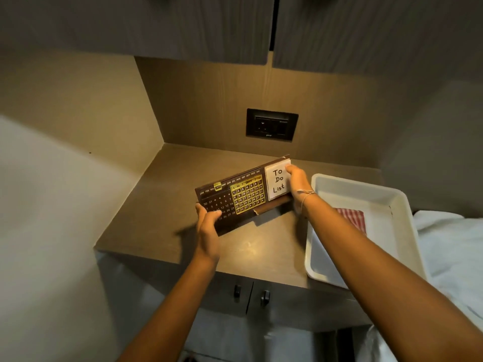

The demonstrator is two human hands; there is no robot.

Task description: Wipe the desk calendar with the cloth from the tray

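Note:
The dark brown desk calendar [235, 197], with gold date frames and a white "To Do List" pad at its right end, is held tilted just above the countertop. My left hand [207, 226] grips its lower left corner. My right hand [296, 185] grips its right end beside the pad. A red-and-white striped cloth [352, 219] lies folded in the white tray [366, 189] to the right, partly hidden behind my right forearm.
The brown countertop [162, 205] sits in a corner under grey wall cabinets [183, 27]. A black socket plate [271, 125] is on the back wall. Cabinet doors with dark knobs [251, 293] are below the front edge. White bedding [449, 246] lies at the right.

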